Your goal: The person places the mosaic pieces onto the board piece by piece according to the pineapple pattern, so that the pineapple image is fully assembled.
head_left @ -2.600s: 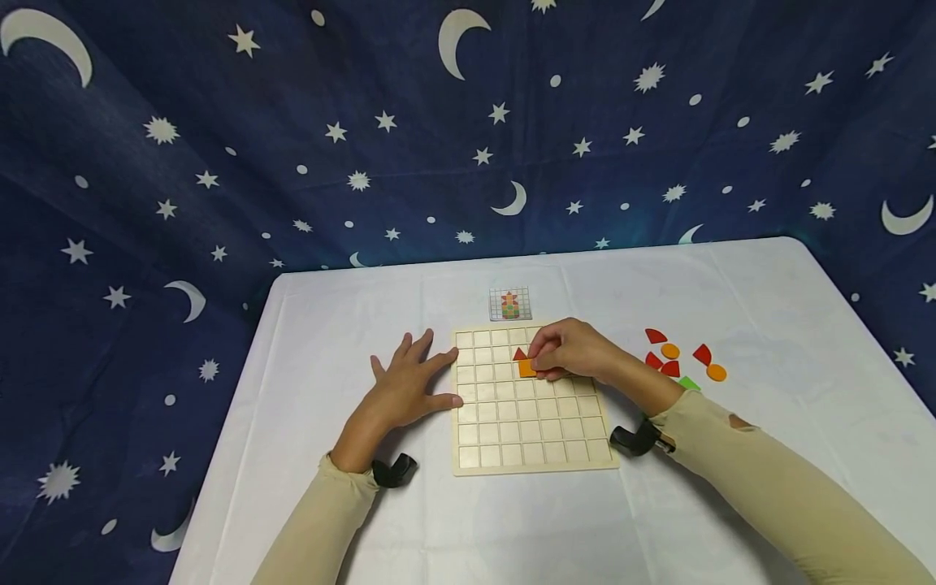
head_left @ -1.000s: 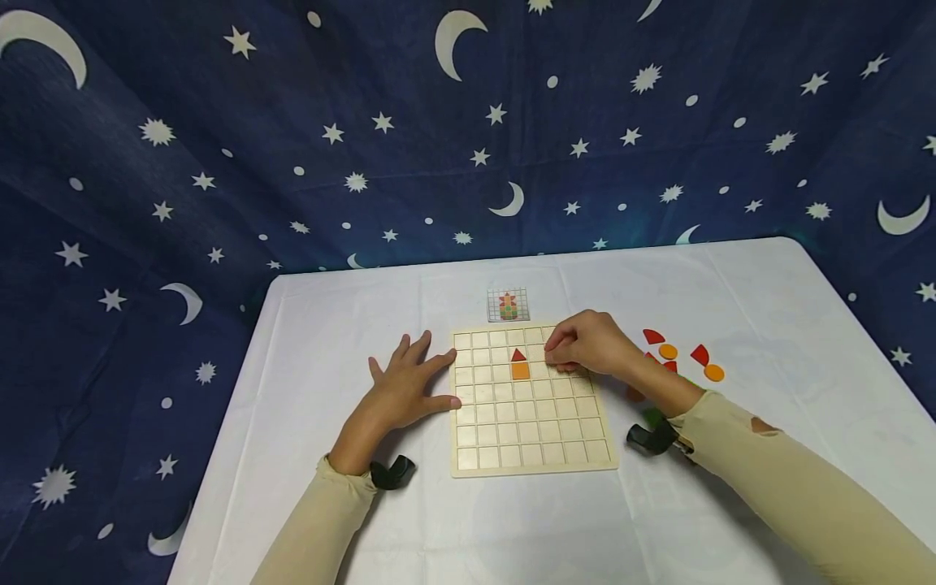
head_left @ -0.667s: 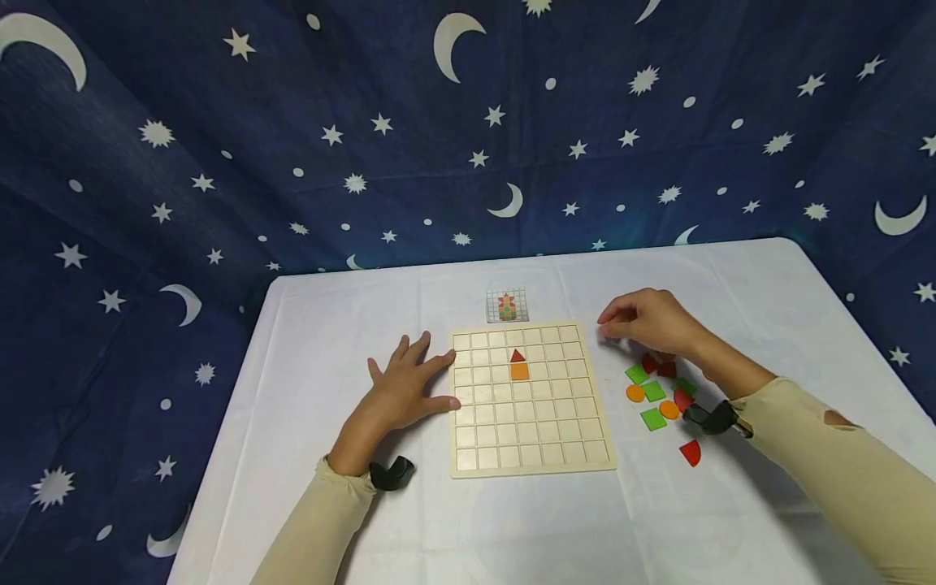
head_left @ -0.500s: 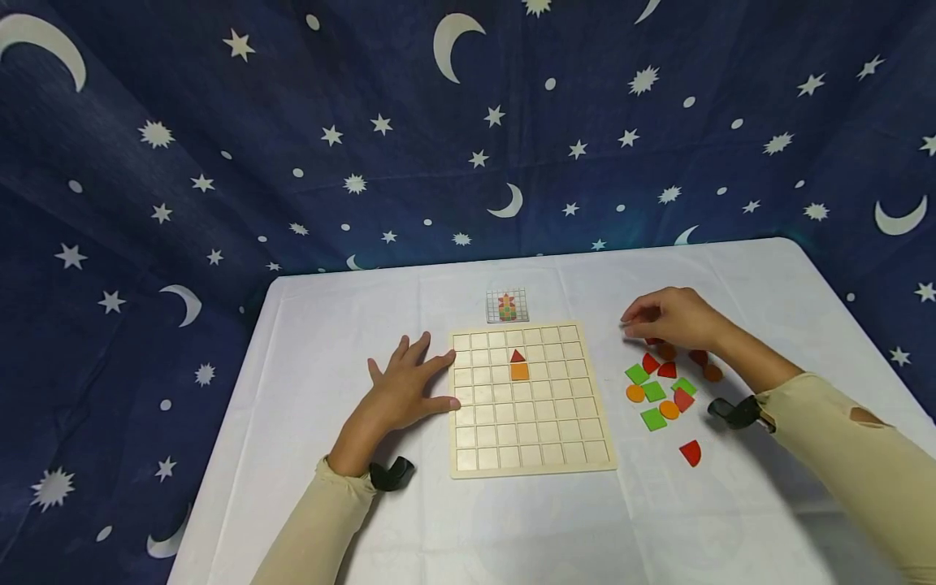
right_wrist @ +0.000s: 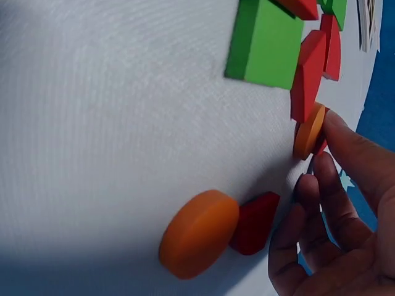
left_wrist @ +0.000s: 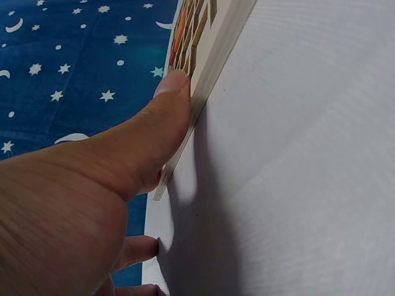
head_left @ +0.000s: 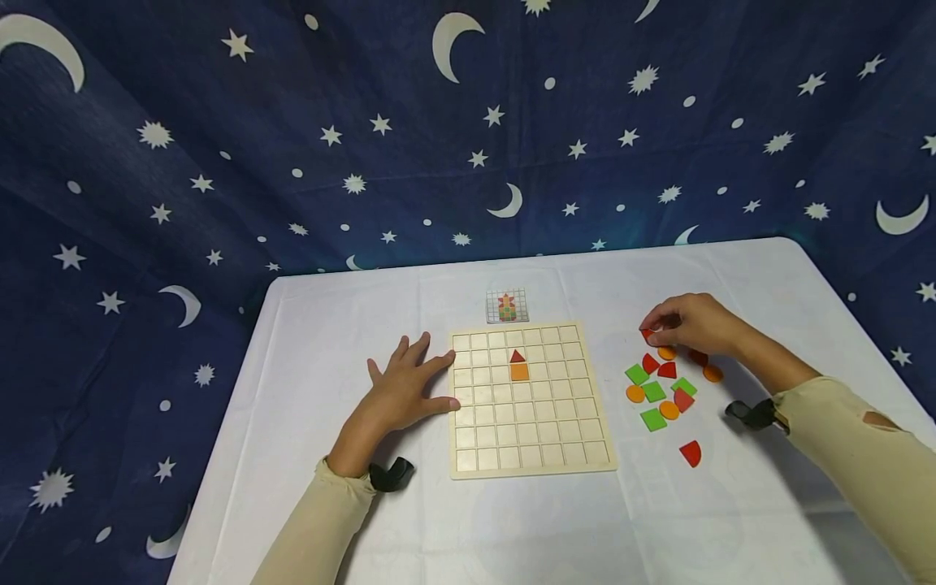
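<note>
My left hand (head_left: 398, 390) lies spread at the left side of the pale wooden grid board (head_left: 534, 447), its thumb (left_wrist: 166, 108) and index fingertip touching the board's edge. On the board an orange square tile (head_left: 519, 371) sits in a cell directly below a red triangle tile (head_left: 517, 356). To the right of the board my right hand (head_left: 695, 323) pinches a red quarter-circle tile (head_left: 647, 334) between thumb and fingers at the far end of the loose pieces. In the right wrist view an orange disc (right_wrist: 310, 132) partly hides that red tile.
Several loose tiles lie right of the board, among them a green square (head_left: 654, 419), an orange disc (head_left: 713, 373) and a red quarter circle (head_left: 691, 452). Behind the board lies a small pattern card (head_left: 507, 306). A star-printed blue cloth (head_left: 409, 130) hangs beyond the white table (head_left: 351, 309).
My right hand has let go of the orange square on the board, moved right to the loose tiles and taken hold of a red quarter circle. My left hand has stayed put.
</note>
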The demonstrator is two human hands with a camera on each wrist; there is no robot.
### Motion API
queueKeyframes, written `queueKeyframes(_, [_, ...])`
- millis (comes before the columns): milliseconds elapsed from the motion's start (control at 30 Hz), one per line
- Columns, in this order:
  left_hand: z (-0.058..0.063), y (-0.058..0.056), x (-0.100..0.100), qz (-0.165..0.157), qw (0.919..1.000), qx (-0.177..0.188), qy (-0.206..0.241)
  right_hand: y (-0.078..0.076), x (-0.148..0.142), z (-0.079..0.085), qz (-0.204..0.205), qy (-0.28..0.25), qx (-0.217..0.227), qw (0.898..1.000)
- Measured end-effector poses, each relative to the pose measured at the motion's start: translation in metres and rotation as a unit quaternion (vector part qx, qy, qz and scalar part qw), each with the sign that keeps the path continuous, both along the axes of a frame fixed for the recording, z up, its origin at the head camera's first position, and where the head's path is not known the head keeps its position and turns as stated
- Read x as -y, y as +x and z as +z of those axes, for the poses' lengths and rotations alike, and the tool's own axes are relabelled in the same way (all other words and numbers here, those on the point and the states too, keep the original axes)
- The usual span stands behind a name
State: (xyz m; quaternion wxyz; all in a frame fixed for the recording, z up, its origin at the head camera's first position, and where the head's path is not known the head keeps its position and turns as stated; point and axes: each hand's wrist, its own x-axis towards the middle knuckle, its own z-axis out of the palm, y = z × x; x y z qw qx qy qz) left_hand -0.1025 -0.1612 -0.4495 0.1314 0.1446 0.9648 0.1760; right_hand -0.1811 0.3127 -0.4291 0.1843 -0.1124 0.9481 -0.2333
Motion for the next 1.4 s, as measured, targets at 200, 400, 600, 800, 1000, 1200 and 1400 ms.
queueKeyframes(200, [0.000, 0.000, 0.000, 0.001, 1.0000, 0.001, 0.000, 0.002, 0.004, 0.002, 0.009, -0.004, -0.012, 1.000])
queueKeyframes(400, [0.000, 0.000, -0.001, 0.002, 1.0000, 0.003, -0.002, 0.007, 0.018, 0.006, 0.012, -0.035, -0.012, 0.999])
queueKeyframes(600, [0.000, 0.000, 0.000, 0.003, 1.0000, 0.004, -0.004, 0.015, 0.046, 0.012, -0.009, -0.098, 0.025, 0.995])
queueKeyframes(800, [0.000, 0.000, 0.000, 0.000, 1.0000, 0.001, -0.004, 0.020, 0.077, 0.012, -0.030, -0.175, 0.090, 0.980])
queueKeyframes(1000, [0.000, -0.001, 0.000, -0.002, 1.0000, -0.002, -0.003, 0.024, 0.101, 0.002, -0.060, -0.206, 0.121, 0.969])
queueKeyframes(1200, [-0.001, -0.001, 0.000, -0.001, 1.0000, 0.001, -0.001, 0.028, 0.121, -0.007, -0.060, -0.227, 0.125, 0.964])
queueKeyframes(1400, [-0.001, 0.000, 0.000, 0.000, 1.0000, 0.000, -0.001, 0.032, 0.138, -0.011, -0.065, -0.232, 0.135, 0.961])
